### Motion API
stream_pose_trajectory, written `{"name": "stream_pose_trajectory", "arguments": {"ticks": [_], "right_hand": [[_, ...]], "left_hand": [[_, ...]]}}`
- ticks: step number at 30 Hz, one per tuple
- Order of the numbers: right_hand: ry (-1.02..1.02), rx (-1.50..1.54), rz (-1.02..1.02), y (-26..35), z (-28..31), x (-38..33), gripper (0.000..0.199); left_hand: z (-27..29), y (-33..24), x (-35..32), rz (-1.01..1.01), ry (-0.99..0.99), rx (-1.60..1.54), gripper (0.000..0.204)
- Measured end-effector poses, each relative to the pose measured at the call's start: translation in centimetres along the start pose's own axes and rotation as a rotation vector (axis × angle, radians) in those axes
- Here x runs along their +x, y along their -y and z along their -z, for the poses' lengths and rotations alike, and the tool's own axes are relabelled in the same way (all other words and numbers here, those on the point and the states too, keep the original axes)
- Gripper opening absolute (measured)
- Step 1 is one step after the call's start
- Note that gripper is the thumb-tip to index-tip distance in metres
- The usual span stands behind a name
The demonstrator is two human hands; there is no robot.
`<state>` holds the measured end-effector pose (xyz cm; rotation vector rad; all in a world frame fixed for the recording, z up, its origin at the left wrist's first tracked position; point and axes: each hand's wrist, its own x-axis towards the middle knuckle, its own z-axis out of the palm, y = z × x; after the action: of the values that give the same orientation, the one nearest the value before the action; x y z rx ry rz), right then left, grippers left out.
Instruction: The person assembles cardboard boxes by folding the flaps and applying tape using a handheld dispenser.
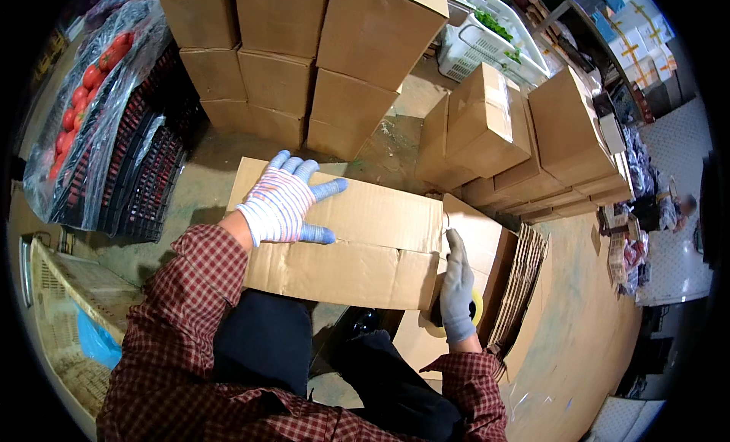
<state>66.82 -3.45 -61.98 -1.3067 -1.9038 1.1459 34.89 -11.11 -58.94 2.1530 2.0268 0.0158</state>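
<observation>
A brown cardboard box point(365, 236) lies in front of me with its top flaps folded down. My left hand point(285, 198), in a striped white glove, presses flat on the flaps with fingers spread. My right hand point(458, 286), in a grey glove, grips a roll of packing tape point(449, 316) at the box's right end, fingers reaching up along the side.
Stacked cardboard boxes point(304, 54) stand behind, more boxes point(525, 130) at the right. Flattened cardboard point(521, 278) leans beside the box. Black crates point(141, 176) hold bagged red tomatoes point(87, 92) at left. A white basket point(487, 39) holds greens. A pale crate point(72, 297) sits lower left.
</observation>
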Motion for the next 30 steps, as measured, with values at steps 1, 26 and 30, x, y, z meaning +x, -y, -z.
{"name": "stream_pose_trajectory", "arguments": {"ticks": [1, 26, 30], "right_hand": [[0.006, 0.025, 0.005, 0.1, -0.9, 0.1, 0.045], [-0.127, -1.047, -0.431, -19.6, 4.0, -8.8, 0.070], [-0.240, -0.181, -0.352, -16.4, 6.5, -7.4, 0.039]], "left_hand": [[-0.3, 0.1, 0.1, 0.002, -0.011, 0.010, 0.086], [-0.7, -0.2, -1.2, -0.044, -0.038, -0.005, 0.087], [-1.0, 0.6, -1.6, -0.041, -0.066, -0.018, 0.087]]}}
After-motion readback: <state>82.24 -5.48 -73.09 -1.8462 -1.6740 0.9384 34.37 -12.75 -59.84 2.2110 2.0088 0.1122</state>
